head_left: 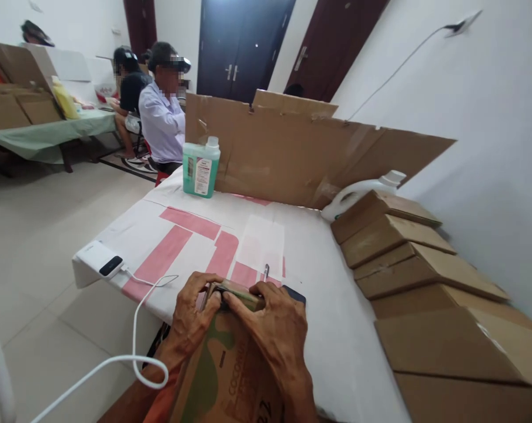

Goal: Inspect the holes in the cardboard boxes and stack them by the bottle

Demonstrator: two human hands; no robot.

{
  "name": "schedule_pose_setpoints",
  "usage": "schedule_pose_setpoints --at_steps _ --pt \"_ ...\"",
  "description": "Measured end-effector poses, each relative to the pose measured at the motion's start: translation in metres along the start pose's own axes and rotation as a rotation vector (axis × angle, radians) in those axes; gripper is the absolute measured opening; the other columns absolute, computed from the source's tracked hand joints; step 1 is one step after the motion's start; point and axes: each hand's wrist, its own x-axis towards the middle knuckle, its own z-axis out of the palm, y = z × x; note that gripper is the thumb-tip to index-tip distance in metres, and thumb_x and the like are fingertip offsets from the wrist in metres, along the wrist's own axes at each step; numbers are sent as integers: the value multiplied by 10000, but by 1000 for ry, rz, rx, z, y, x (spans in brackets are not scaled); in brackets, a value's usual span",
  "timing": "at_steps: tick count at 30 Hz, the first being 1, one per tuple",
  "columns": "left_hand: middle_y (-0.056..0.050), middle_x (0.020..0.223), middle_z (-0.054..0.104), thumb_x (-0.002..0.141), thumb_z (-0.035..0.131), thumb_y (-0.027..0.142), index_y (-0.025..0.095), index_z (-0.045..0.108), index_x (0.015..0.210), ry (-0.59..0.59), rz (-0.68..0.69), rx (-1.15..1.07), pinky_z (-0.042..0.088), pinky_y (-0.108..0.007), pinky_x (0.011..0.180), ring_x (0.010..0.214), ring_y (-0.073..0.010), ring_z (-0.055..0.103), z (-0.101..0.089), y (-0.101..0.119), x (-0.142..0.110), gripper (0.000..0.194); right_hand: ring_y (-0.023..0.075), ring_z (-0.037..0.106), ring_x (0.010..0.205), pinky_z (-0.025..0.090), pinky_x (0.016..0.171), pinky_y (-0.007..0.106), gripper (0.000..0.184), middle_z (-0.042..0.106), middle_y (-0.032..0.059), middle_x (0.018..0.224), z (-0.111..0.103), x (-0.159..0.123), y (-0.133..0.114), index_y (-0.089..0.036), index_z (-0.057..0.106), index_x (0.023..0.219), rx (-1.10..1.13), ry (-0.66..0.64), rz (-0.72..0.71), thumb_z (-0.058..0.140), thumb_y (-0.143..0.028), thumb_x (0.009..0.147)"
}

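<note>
A brown cardboard box (239, 376) with green and "COCONUT" printing stands tilted at the front edge of the table, close to my body. My left hand (194, 311) is closed around its far left corner, and my right hand (274, 320) grips the far right edge. Both thumbs press together at the top, by a small dark spot whose nature I cannot make out. Beyond my right fingers lie a pen (266, 272) and a dark phone-like object (295, 294), partly hidden by that hand.
A white power bank (99, 258) with a white cable (136, 317) sits at the left corner. Behind stand a green liquid bottle (201, 170), a cardboard screen (283, 153) and a white jug (358, 194). Cardboard boxes (446, 329) line the right side. Seated people (162, 123) are farther back.
</note>
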Motion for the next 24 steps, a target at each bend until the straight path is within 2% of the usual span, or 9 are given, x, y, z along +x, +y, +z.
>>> schedule_pose_setpoints --at_steps 4,6,9,12,13,15,18,21,24 --pt "-72 1092 737 915 590 298 246 734 1070 -20 -9 28 569 -416 941 1043 -262 696 -3 0 1 218 360 691 938 437 854 474 421 788 111 896 -6 -2 -9 -255 711 753 6 -38 66 820 -661 730" --pt "-73 1123 734 949 583 342 251 725 1106 -48 -23 28 555 -430 983 1074 -268 693 -6 -4 2 231 338 696 942 469 877 470 406 789 103 932 -11 1 2 -250 748 818 146 -63 42 806 -648 764" --pt "-85 1226 720 965 617 445 256 689 1191 -86 -79 6 520 -456 1069 1185 -293 677 -12 -17 3 303 301 692 1060 516 920 435 396 777 87 1112 -18 8 41 -260 774 1020 445 13 -4 691 -626 893" --pt "-114 1466 629 933 662 526 258 641 1236 -127 -137 -110 540 -435 1058 1319 -322 634 -19 -33 1 406 269 690 969 529 858 396 362 762 98 1044 -12 11 89 -229 749 959 412 130 77 576 -547 965" --pt "-120 1531 586 923 669 545 260 626 1250 -151 -154 -154 555 -424 1035 1334 -328 630 -21 -37 1 436 256 686 880 521 810 380 329 758 91 955 -5 11 101 -222 736 928 332 95 114 567 -502 965" --pt "-125 1581 545 904 687 564 267 600 1288 -195 -177 -203 571 -413 1005 1319 -334 643 -23 -41 0 493 247 678 772 480 728 350 241 748 71 824 12 11 112 -209 727 979 152 -74 198 577 -396 956" --pt "-127 1496 602 870 721 554 267 556 1375 -232 -175 -186 566 -421 1004 1251 -330 667 -23 -37 -2 603 284 724 844 420 689 332 236 783 130 896 38 10 105 -171 704 1135 -57 -303 317 575 -282 971" --pt "-111 1369 659 860 709 546 271 503 1456 -256 -189 -202 567 -424 982 1175 -320 684 -21 -26 -4 687 311 743 901 392 677 332 215 782 217 1009 52 12 93 -140 704 1081 -96 -366 378 534 -226 983" --pt "-102 1334 668 844 707 554 282 487 1473 -261 -200 -235 565 -418 977 1159 -318 685 -18 -17 -5 720 286 735 857 374 651 314 184 781 188 952 52 15 94 -172 694 938 -34 -360 398 530 -245 975"
